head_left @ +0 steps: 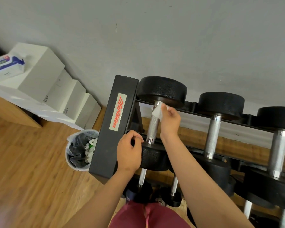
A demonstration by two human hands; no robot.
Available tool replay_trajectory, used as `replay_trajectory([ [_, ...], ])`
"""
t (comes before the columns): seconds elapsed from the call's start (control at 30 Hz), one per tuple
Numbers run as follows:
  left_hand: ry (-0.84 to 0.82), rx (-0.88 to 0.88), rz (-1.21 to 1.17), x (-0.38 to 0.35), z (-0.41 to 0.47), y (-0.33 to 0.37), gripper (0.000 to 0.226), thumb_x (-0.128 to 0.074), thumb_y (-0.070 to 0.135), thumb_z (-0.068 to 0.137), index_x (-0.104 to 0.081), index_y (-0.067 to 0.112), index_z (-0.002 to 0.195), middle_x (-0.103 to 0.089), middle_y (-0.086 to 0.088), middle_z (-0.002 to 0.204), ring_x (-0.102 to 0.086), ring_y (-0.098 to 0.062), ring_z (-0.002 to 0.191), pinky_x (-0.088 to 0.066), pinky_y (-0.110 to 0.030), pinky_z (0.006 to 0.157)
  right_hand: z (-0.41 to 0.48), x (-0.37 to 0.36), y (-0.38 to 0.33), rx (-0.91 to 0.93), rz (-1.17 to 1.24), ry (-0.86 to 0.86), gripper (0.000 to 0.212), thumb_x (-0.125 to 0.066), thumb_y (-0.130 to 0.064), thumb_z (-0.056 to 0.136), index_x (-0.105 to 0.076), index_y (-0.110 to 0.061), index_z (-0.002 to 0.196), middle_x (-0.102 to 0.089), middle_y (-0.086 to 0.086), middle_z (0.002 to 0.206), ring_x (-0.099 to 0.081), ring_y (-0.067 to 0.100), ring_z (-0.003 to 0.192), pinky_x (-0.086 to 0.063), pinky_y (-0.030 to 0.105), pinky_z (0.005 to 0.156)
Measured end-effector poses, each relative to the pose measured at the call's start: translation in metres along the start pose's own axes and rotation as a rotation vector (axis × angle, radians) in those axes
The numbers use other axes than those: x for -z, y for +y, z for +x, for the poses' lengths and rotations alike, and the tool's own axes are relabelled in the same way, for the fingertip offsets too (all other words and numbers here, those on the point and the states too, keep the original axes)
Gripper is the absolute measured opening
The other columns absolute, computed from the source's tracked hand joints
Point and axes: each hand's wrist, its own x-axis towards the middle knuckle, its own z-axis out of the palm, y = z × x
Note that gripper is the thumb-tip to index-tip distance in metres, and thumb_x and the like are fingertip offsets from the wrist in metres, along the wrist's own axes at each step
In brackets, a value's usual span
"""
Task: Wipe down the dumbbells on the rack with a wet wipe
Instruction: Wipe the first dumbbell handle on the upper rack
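Right hand [170,119]: fingers pinch wet wipe [157,111] against far end of handle [152,127], leftmost dumbbell [161,89], top tier of rack [115,122]. Left hand [129,152] curled by near head [153,159]; can't tell if gripping. Wrap wipe round knurling, twist, draw toward me.

Wipe [157,111] on dumbbell handle [152,129] (perhaps damp)

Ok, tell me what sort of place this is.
Most likely a small gym or workout room: a black rack with a Life Fitness label holds rows of dumbbells, and the right hand presses a wet wipe on one chrome handle.
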Motion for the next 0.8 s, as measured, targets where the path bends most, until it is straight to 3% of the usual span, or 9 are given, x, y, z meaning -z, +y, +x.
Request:
replay_trajectory([
  [0.1, 0.004, -0.002, -0.013, 0.000, 0.000, 0.001, 0.026, -0.051, 0.009, 0.093, -0.059, 0.023, 0.074, -0.063, 0.008, 0.077, -0.059, -0.007, 0.082, -0.042, -0.018, 0.075, -0.006, 0.001, 0.005, -0.018, -0.033, -0.067, 0.009, -0.065, -0.023, 0.092, -0.064, -0.014, 0.094, -0.065, -0.008, 0.087, -0.062, 0.003, 0.080, -0.046, 0.013, 0.065],
  [0.27, 0.001, -0.007, -0.020, 0.001, 0.000, 0.001, 0.026, -0.051, 0.009, 0.093, -0.059, 0.024, 0.073, -0.063, 0.009, 0.077, -0.058, -0.006, 0.082, -0.043, -0.020, 0.076, 0.008, 0.001, -0.002, -0.072, 0.016, -0.001, 0.019, -0.059, -0.027, 0.096, -0.065, -0.017, 0.081, -0.065, 0.000, 0.085, -0.060, 0.011, 0.083, -0.046, 0.024, 0.076],
  [0.33, 0.002, -0.005, -0.024, 0.001, -0.001, 0.001, 0.026, -0.050, 0.009, 0.093, -0.059, 0.024, 0.073, -0.063, 0.009, 0.077, -0.058, -0.006, 0.081, -0.042, -0.019, 0.076, 0.003, 0.004, 0.001, -0.087, -0.005, -0.082, 0.011, -0.061, -0.026, 0.095, -0.066, -0.016, 0.093, -0.066, -0.001, 0.094, -0.061, 0.011, 0.089, -0.048, 0.024, 0.079],
  [0.4, -0.003, -0.006, -0.018, 0.001, 0.000, 0.000, 0.026, -0.050, 0.010, 0.093, -0.059, 0.023, 0.073, -0.063, 0.009, 0.077, -0.058, -0.006, 0.082, -0.043, -0.020, 0.076, -0.001, 0.008, 0.005, -0.082, -0.035, -0.135, 0.017, -0.065, -0.024, 0.092, -0.065, -0.014, 0.107, -0.067, -0.002, 0.101, -0.062, 0.012, 0.095, -0.051, 0.026, 0.083],
  [0.47, -0.004, -0.007, -0.015, 0.001, 0.000, -0.001, 0.025, -0.050, 0.010, 0.093, -0.060, 0.023, 0.074, -0.063, 0.009, 0.077, -0.058, -0.006, 0.082, -0.044, -0.022, 0.077, 0.001, 0.008, 0.001, -0.049, -0.038, -0.105, 0.008, -0.066, -0.023, 0.092, -0.066, -0.016, 0.095, -0.067, -0.004, 0.092, -0.062, 0.009, 0.088, -0.050, 0.023, 0.077],
  [0.57, -0.004, -0.001, -0.009, 0.000, 0.001, -0.001, 0.026, -0.050, 0.009, 0.093, -0.060, 0.023, 0.073, -0.062, 0.009, 0.076, -0.058, -0.006, 0.082, -0.044, -0.023, 0.077, 0.008, 0.006, -0.005, 0.005, -0.055, -0.046, 0.017, -0.062, -0.026, 0.094, -0.065, -0.017, 0.080, -0.066, -0.004, 0.079, -0.060, 0.007, 0.077, -0.044, 0.020, 0.070],
  [0.73, -0.011, -0.010, -0.001, 0.000, 0.001, -0.001, 0.025, -0.050, 0.010, 0.094, -0.059, 0.022, 0.074, -0.062, 0.009, 0.076, -0.058, -0.004, 0.081, -0.042, -0.019, 0.074, 0.000, 0.015, 0.006, 0.119, -0.182, -0.103, 0.017, -0.061, -0.023, 0.095, -0.069, -0.009, 0.092, -0.068, -0.006, 0.082, -0.062, -0.002, 0.073, -0.044, 0.012, 0.065],
  [0.8, -0.013, -0.009, 0.002, 0.001, 0.001, -0.001, 0.025, -0.050, 0.010, 0.094, -0.059, 0.022, 0.074, -0.062, 0.009, 0.076, -0.058, -0.004, 0.081, -0.042, -0.019, 0.074, 0.004, 0.014, 0.000, 0.142, -0.224, -0.087, 0.017, -0.062, -0.023, 0.095, -0.069, -0.010, 0.087, -0.067, -0.004, 0.080, -0.061, 0.003, 0.073, -0.043, 0.016, 0.066],
])
